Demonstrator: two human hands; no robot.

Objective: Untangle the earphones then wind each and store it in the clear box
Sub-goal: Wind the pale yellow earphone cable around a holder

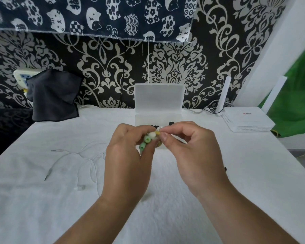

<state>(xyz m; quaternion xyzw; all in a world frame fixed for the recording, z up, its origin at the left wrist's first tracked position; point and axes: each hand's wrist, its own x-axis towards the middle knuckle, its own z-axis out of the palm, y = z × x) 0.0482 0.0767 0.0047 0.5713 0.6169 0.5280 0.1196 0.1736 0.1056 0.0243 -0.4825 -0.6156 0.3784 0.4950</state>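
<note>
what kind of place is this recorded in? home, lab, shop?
Probably a room in a home, not a lab: damask wallpaper behind, a cat-print cloth hung above it, and a white Wi-Fi router on the cloth-covered table.

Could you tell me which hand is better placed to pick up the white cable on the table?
Probably the left hand: the white cable lies on its side; the right hand is farther.

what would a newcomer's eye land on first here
Two hands meet mid-frame: the left hand grips green and white earbuds, and the right hand pinches them too. Just behind stands the clear box, lid up; white earphone cables lie loose on the table at left.
</note>
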